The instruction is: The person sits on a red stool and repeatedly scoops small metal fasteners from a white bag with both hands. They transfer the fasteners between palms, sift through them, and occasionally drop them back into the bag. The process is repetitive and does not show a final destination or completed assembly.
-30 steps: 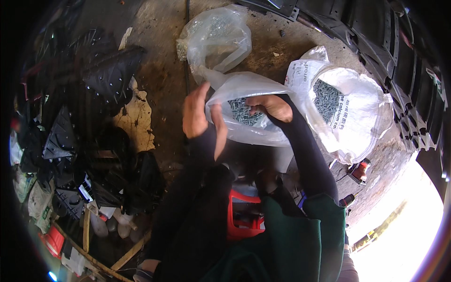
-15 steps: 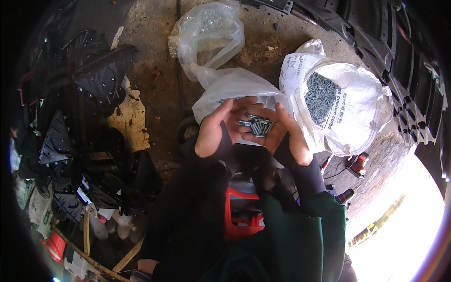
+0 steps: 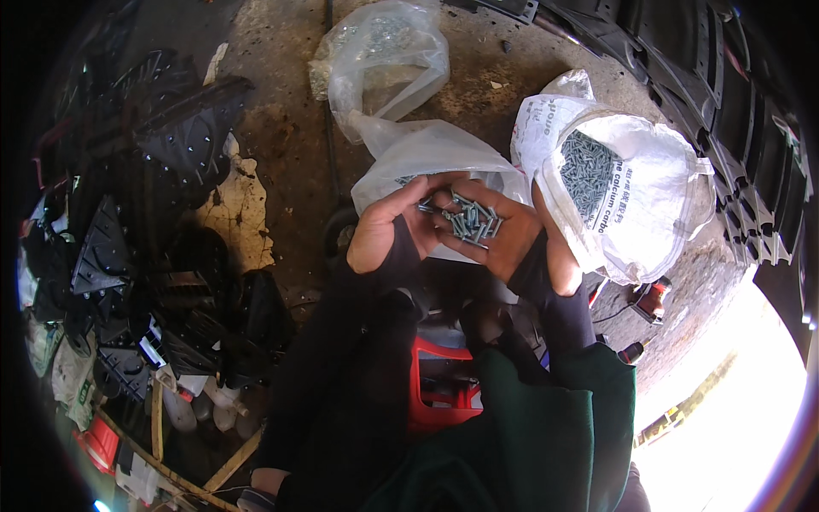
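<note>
A small heap of silvery screws [image 3: 472, 220] lies in my cupped hands, palms up, above a translucent plastic bag [image 3: 426, 147]. Most of the heap rests on the fingers and palm of my right hand [image 3: 519, 232], which is tilted toward the left one. My left hand [image 3: 394, 224] curves in from the other side, its fingertips meeting the right fingers, with a few screws at its fingers. More small metal pieces show at the bag's mouth behind the left hand. To the right, a white woven sack [image 3: 657, 205] stands open, filled with similar screws [image 3: 587, 171].
Another clear bag [image 3: 388, 60] with small metal parts lies at the far side. Black plastic parts [image 3: 183, 141] pile up at left, and dark panels [image 3: 682, 77] line the far right. A red stool [image 3: 418, 388] is below me; a red power tool [image 3: 655, 299] lies at right.
My right hand has shifted to the right and opened flatter, so the screws spread more over its fingers. The left hand has moved slightly left and up.
</note>
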The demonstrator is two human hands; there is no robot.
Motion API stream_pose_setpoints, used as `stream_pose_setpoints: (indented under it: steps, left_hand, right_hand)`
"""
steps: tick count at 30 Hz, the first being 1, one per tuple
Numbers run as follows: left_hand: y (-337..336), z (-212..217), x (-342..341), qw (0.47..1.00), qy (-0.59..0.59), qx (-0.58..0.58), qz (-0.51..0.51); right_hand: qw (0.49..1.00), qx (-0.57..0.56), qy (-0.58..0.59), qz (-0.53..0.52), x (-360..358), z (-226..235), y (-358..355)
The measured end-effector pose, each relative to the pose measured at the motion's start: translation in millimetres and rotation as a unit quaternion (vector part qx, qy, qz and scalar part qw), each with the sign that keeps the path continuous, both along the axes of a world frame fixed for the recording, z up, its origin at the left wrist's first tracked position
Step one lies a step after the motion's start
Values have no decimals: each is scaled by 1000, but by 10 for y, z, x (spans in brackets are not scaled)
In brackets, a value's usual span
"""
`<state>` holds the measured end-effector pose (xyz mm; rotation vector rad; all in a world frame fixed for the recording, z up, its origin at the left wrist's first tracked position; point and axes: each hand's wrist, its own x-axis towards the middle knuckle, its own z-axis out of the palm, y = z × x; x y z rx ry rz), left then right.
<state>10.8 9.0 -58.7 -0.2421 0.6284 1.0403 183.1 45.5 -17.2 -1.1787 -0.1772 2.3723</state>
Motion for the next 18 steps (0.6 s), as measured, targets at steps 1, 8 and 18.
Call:
stream_pose_setpoints:
  steps: [1, 8, 18]
  left_hand:
    - [-10, 8, 23, 999, 36, -25, 11]
    - [-23, 41, 86, 999, -16, -46, -5]
    - [-38, 6, 60, 998, -16, -59, 14]
  right_hand:
    - [1000, 14, -2, -6, -13, 15, -22]
    - [988, 115, -57, 84, -95, 222, -163]
    - [995, 94, -14, 10, 56, -9, -114]
